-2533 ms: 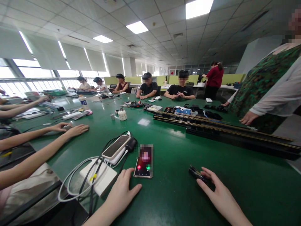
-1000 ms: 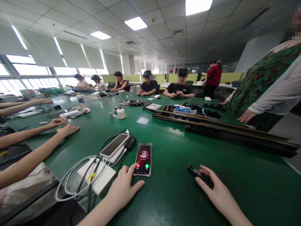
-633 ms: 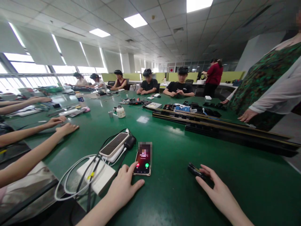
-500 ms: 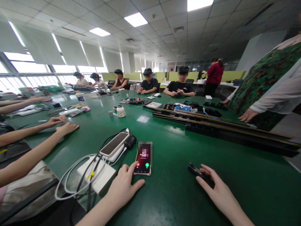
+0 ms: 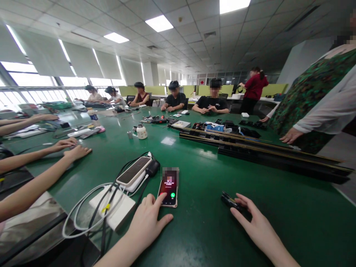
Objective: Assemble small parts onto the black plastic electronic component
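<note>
A phone [image 5: 168, 189] with a lit screen showing a red and a green button lies on the green table [image 5: 194, 230]. The index fingertip of my left hand [image 5: 148, 218] is over the red button, and the thumb is spread apart beside the phone; that hand holds nothing. On the right, my right hand [image 5: 251, 218] has its thumb and fingers around the near end of a small black object [image 5: 229, 200] on the table. Part of that object is hidden by the hand.
Left of the phone are another phone [image 5: 134, 170], a white box [image 5: 122, 213] and looped cables. Long black rails [image 5: 258, 159] lie at the right, near a standing person's hand [image 5: 290, 136]. A patterned jar [image 5: 141, 132] stands farther back. A neighbour's hands [image 5: 76, 152] rest at left.
My left index finger has moved slightly right and now covers most of the red button. My right hand stays at the black object. The view has shifted slightly.
</note>
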`<action>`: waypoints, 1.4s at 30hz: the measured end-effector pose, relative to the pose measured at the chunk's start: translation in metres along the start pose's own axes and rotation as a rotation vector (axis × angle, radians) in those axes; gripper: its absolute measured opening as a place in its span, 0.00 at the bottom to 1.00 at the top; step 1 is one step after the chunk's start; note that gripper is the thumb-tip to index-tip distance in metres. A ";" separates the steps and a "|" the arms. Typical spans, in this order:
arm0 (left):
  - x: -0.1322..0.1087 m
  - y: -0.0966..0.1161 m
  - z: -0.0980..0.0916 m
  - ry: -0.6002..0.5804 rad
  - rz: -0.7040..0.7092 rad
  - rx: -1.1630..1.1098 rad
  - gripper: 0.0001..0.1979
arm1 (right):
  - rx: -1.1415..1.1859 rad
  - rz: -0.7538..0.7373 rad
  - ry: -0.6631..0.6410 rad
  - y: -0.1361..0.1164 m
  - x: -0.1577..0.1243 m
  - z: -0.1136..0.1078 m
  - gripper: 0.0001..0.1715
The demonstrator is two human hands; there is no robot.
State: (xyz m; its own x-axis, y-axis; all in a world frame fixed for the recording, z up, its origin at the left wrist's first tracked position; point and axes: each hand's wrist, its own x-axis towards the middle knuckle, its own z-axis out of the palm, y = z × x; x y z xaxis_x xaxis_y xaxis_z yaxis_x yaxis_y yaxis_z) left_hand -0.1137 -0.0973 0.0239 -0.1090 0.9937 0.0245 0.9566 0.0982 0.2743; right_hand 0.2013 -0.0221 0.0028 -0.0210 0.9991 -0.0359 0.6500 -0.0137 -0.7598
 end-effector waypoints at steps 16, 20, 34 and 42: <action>0.010 0.017 -0.001 0.017 0.059 0.062 0.26 | 0.008 -0.008 0.005 -0.003 -0.002 0.000 0.34; 0.011 0.018 -0.002 0.016 0.061 0.069 0.26 | 0.012 -0.007 -0.001 -0.002 -0.002 0.000 0.33; 0.012 0.019 -0.005 0.033 0.077 0.079 0.26 | 0.002 -0.015 -0.004 -0.002 -0.003 0.000 0.33; 0.003 -0.005 -0.007 0.034 -0.006 0.109 0.29 | 0.009 -0.035 0.009 -0.001 -0.001 0.002 0.31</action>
State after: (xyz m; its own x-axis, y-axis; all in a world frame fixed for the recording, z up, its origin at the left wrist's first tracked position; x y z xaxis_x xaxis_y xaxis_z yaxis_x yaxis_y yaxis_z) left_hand -0.1209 -0.0948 0.0289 -0.1221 0.9909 0.0561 0.9794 0.1112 0.1684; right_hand 0.1996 -0.0227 0.0023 -0.0362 0.9993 -0.0032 0.6418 0.0208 -0.7666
